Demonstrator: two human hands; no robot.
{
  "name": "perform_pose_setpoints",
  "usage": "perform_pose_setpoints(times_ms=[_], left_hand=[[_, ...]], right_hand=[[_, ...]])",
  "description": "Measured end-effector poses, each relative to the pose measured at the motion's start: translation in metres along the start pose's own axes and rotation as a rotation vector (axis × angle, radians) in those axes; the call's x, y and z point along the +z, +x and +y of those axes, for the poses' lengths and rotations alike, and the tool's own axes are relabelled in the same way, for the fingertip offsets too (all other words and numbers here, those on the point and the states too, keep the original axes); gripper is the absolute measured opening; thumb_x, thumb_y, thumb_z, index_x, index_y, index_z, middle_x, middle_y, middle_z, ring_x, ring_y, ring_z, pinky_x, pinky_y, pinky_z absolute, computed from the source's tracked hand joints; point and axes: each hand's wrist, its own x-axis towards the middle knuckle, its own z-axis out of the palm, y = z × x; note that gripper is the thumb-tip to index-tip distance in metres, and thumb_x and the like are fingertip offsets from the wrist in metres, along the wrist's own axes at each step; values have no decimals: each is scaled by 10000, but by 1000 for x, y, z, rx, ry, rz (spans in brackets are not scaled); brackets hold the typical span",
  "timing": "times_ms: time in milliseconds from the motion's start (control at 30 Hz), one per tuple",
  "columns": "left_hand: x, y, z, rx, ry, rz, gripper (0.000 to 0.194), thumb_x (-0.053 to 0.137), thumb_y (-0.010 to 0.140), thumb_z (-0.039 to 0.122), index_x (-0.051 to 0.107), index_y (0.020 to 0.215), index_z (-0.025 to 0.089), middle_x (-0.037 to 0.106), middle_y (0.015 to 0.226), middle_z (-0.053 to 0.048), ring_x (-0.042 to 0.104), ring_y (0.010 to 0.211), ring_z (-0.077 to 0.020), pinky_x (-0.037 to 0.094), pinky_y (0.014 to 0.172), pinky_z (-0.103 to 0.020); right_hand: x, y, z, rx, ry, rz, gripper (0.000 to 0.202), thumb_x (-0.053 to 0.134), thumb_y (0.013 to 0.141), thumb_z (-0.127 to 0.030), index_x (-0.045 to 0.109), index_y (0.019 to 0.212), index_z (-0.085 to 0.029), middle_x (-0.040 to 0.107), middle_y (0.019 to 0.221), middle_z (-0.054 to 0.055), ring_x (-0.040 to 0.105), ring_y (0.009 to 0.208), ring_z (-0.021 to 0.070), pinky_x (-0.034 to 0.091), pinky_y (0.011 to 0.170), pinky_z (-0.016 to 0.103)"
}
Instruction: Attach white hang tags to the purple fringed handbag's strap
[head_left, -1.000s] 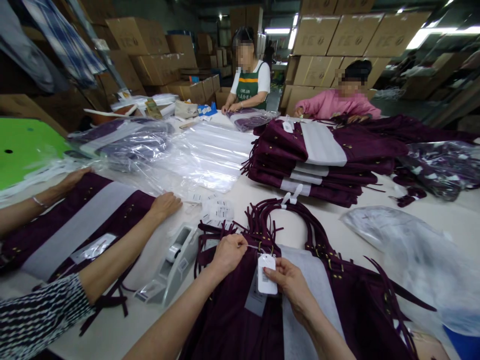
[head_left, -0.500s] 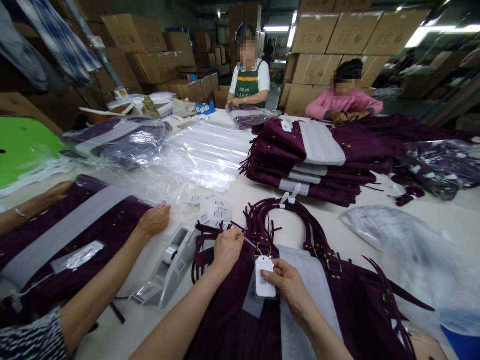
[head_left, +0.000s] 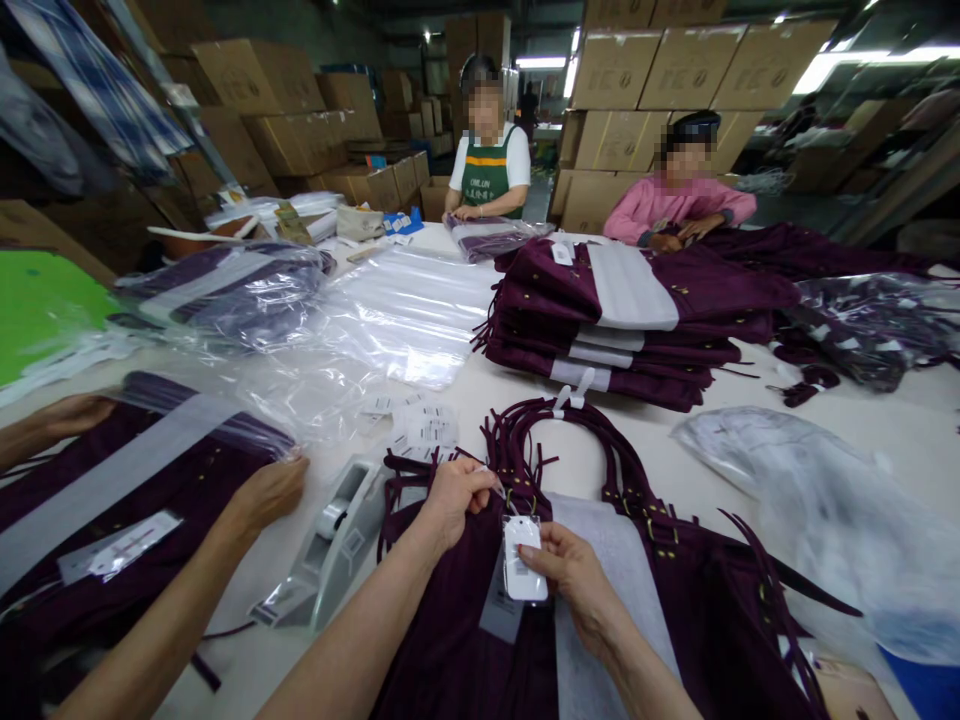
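Note:
A dark purple bag [head_left: 720,590] with fringes, looped handles and a pale paper band [head_left: 611,580] lies in front of me. My left hand [head_left: 459,500] is closed in a pinch on the thin string of a tag, near the bag's metal ring. Just to its right, my right hand [head_left: 566,565] holds the white tag [head_left: 525,560] between thumb and fingers. Under it a grey tag [head_left: 501,605] rests against the bag. The far ends of the handles are bound with white ties [head_left: 570,397].
A tape dispenser [head_left: 341,530] stands left of the bag. Farther left, a co-worker's hands hold a purple bag [head_left: 142,470] in clear plastic. Behind are stacked purple bags [head_left: 630,320] and plastic sleeves [head_left: 420,310]. Two people work across the table.
My left hand has shifted slightly along the string, and the white tag hangs a little lower. The co-worker's plastic now covers more of the other bag's end. The view has shifted slightly.

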Motion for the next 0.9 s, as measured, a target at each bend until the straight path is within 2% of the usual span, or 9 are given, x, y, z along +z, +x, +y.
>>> perform_pose_setpoints(times_ms=[100,267,400,500,600,667,767,900], left_hand=[[-2,-6,1,-18,-98,-53,156,593,499,248,476,502,145,429,376,51,340,367,-49,216,399,-191],[-10,-26,1,-65,-200,-242,153,613,552,246,517,583,132,485,491,37,361,384,-43,214,395,-193],[-19,-46,-4,-53,-109,-301,246,625,632,283,601,820,126,454,511,58,335,392,-30,216,401,-179],[-24,-61,-11,-30,17,-316,362,625,659,333,608,951,119,434,499,59,355,416,-38,246,409,-170],[-28,-73,-22,-15,153,-350,444,621,662,368,597,1039,134,446,548,48,393,423,-41,297,416,-170],[-30,-77,-31,11,201,-382,468,617,660,404,597,1064,168,484,704,15,427,435,-32,334,418,-175],[-31,-83,-45,34,199,-437,508,613,646,469,592,1081,207,458,931,-26,456,449,-15,347,400,-172],[-26,-90,-57,13,208,-491,562,590,661,491,544,1154,226,432,961,-33,471,450,-15,334,391,-164]], right_hand=[[1,-1,-2,6,34,10,390,803,494,-344,581,736,-134,649,623,12,559,527,112,427,529,222],[3,-3,-5,71,98,19,366,778,524,-387,569,684,-133,581,552,-21,476,465,69,345,465,187],[5,-7,-6,154,158,-27,319,759,503,-323,555,668,-142,552,549,-31,455,476,73,325,466,194],[7,-9,-7,168,169,-86,273,735,510,-265,563,681,-140,567,572,-22,466,492,77,319,468,193],[9,-8,-6,180,175,-121,284,746,530,-284,574,697,-131,597,599,-1,505,513,86,342,491,195],[10,-6,-3,178,180,-97,311,773,503,-298,571,668,-128,603,590,6,518,512,91,363,513,203],[12,-3,3,161,192,-29,336,803,447,-291,564,624,-135,600,567,5,520,501,99,378,527,221],[17,-1,9,139,202,31,355,810,406,-308,541,568,-142,568,521,-7,489,470,98,373,517,232]])
